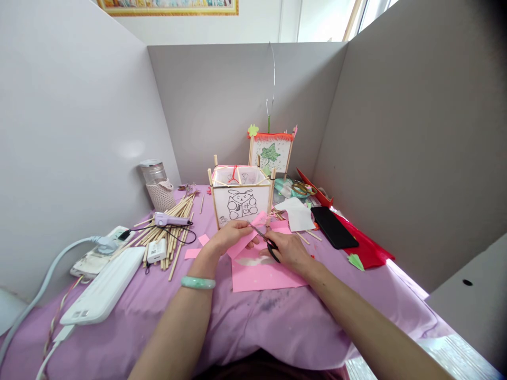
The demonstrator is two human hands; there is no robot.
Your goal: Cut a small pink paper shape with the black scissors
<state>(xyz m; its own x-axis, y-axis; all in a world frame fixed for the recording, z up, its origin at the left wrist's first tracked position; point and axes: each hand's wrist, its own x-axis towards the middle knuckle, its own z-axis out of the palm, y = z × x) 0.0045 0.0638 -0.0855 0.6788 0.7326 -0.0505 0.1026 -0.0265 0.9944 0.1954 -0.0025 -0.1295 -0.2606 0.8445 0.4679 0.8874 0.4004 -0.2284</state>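
Two paper lanterns [253, 195], two scissors [272, 252], one phone [335, 227], one bangle [198, 283], one jar [160, 194].

Matt paper sheet [265, 281], metal scissor blades [257, 230], wooden sticks [177, 249]

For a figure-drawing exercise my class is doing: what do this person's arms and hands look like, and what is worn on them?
The left hand and right hand are ungloved. No sleeve shows on the left forearm or right forearm. A smooth, rounded bangle, pale green with whitish patches, circles the left one near the wrist.
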